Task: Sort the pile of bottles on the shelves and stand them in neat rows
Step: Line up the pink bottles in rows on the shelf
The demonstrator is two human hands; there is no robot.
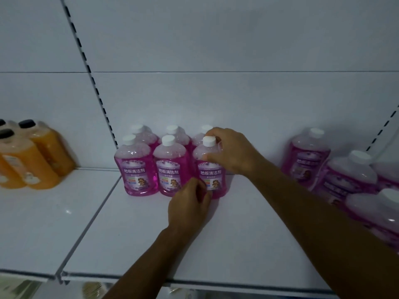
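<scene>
Several pink bottles with white caps stand in two rows on the white shelf point(237, 234). The front row's right bottle point(210, 171) is held by both hands. My right hand point(233, 153) grips its shoulder and neck, fingers curled round it just below the cap. My left hand point(190, 209) pinches its lower front near the base. The other two front bottles point(136, 169) point(171, 171) stand to its left. A pile of more pink bottles point(345, 178) lies tilted and on its side at the right.
Orange bottles with black caps point(32, 160) lean on the neighbouring shelf at the left. A slotted upright point(92, 80) divides the back panel. The shelf's front edge point(194, 281) runs along the bottom.
</scene>
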